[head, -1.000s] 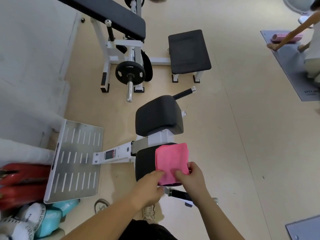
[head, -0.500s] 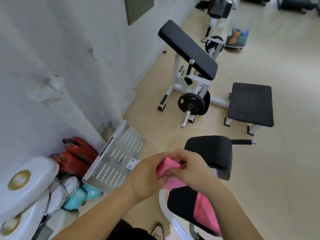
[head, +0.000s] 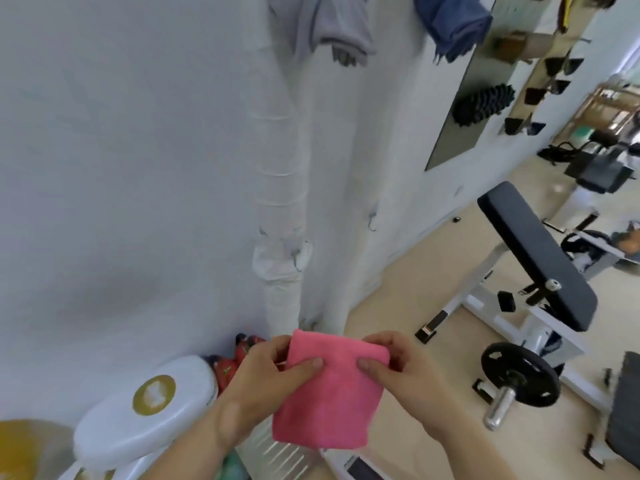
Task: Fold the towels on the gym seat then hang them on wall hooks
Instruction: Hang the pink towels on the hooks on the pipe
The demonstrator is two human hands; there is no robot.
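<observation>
A folded pink towel hangs in front of me, held up by its top edge. My left hand pinches the top left corner and my right hand pinches the top right corner. On the white wall ahead are small metal hooks, one on the wrapped pipe and another to its right. Higher up, a grey towel and a blue towel hang on the wall. The gym seat is out of view.
A white wrapped pipe runs down the wall. White round pads and red gear lie at the wall's foot. A black padded bench with a weight plate stands to the right on the beige floor.
I have turned from the seat up to the wall. Both hands lifted the pink towel off the seat and now hold it spread by its top corners.
</observation>
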